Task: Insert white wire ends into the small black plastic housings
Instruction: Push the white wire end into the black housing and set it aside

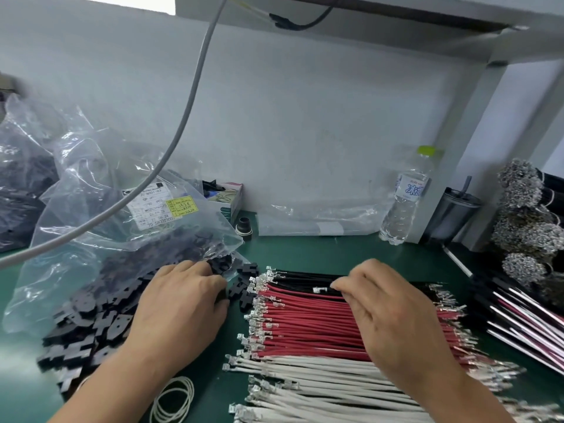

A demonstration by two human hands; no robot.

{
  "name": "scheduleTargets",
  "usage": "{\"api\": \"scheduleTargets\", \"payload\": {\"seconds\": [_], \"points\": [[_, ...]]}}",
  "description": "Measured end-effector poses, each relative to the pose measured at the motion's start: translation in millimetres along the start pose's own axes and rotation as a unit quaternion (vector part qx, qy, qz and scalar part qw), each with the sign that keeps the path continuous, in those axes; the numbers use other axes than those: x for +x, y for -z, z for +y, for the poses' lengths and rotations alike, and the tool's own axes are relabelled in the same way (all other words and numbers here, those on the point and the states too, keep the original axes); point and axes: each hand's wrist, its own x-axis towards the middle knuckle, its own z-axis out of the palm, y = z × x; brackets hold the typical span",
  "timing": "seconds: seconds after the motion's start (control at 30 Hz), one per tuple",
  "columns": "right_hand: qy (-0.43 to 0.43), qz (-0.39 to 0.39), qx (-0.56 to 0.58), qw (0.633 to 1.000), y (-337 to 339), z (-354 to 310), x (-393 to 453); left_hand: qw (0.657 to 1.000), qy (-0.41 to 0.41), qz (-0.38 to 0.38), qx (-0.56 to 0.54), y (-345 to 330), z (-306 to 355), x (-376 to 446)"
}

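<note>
Your left hand (183,303) reaches palm-down from the lower left over the black plastic housings (100,319) spilling from a clear bag (91,184), fingers curled into the pile; whether they grip one cannot be told. Your right hand (387,312) lies over the rows of red and white wires (305,377), thumb and forefinger pinching a black wire (320,290) by its terminal end.

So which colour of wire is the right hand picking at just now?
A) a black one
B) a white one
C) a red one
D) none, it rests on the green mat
A: the right hand pinches a thin black insulated wire with a metal terminal, at the far edge of the row, beyond the red wires and white wires.
</note>
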Motion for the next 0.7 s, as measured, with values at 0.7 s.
{"api": "scheduleTargets", "payload": {"seconds": [0.7], "points": [[-0.061,0.041,0.086,0.994,-16,-1,-19,0.564,0.212,-0.077,-0.795,9,29,-7]]}}
